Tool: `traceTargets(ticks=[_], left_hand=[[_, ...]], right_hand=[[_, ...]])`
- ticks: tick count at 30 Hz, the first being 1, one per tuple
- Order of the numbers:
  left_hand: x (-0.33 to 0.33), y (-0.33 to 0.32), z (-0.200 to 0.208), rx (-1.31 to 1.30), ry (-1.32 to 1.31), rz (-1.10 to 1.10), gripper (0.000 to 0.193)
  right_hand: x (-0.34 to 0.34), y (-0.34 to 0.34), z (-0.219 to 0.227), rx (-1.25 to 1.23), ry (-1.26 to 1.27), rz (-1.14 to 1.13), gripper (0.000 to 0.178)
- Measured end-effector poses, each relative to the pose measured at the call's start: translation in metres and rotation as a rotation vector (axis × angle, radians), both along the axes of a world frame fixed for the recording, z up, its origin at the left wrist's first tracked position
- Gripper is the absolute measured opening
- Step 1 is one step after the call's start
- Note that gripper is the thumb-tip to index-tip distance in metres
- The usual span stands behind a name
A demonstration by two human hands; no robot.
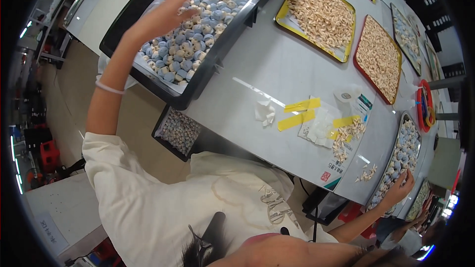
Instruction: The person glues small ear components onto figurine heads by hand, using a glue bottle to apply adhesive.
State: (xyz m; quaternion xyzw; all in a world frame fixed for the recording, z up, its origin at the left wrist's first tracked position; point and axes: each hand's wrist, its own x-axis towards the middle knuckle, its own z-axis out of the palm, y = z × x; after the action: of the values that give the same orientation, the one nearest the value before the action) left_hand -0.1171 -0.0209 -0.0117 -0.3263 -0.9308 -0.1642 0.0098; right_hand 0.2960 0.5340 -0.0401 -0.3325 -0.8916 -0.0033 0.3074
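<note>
My left hand (166,16) reaches over a large black bin (198,86), its fingers apart and nothing seen in them. Under it lie many small round pieces (185,49), pale blue and cream, on a white liner. At the right, my right hand (399,191) is at the near end of a metal-rimmed tray (405,116). Similar blue and cream pieces (402,155) fill that tray. The right fingers are curled together; what they hold, if anything, is too small to make out.
Yellow (280,19) and red trays (359,44) hold small cream pieces. On the table lie a taped white sheet (316,127), crumpled tissue (264,112) and loose cream pieces (354,129). A red basket (420,106) stands right. Below the table edge sits a smaller dark bin (178,133).
</note>
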Motion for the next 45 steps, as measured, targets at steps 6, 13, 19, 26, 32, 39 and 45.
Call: traceTargets(ticks=[6,13,19,26,32,39,45], left_hand=[[0.003,0.039,-0.016,-0.031,0.071,-0.340,0.022],[0.021,0.001,0.011,-0.010,-0.176,0.008,0.017],[0.118,0.048,0.038,0.596,-0.242,-0.306,0.017],[0.222,0.096,-0.017,1.141,-0.663,-0.322,0.020],[0.222,0.137,-0.070,1.391,-0.949,-0.415,0.020],[0.223,0.158,-0.077,1.360,-1.205,-0.152,0.021],[0.218,0.157,-0.086,1.403,-1.234,-0.208,0.025]], right_hand=[[0.001,-0.021,0.016,0.103,0.001,0.045,0.019],[-0.014,-0.038,0.021,0.081,0.012,0.079,0.017],[-0.024,-0.058,0.023,0.041,0.006,0.204,0.017],[-0.096,-0.086,0.011,-0.239,-0.099,0.400,0.015],[-0.074,-0.082,0.015,-0.456,-0.286,0.372,0.014],[-0.056,-0.098,0.016,-0.591,-0.456,0.267,0.013],[-0.065,-0.100,0.007,-0.637,-0.469,0.217,0.013]])
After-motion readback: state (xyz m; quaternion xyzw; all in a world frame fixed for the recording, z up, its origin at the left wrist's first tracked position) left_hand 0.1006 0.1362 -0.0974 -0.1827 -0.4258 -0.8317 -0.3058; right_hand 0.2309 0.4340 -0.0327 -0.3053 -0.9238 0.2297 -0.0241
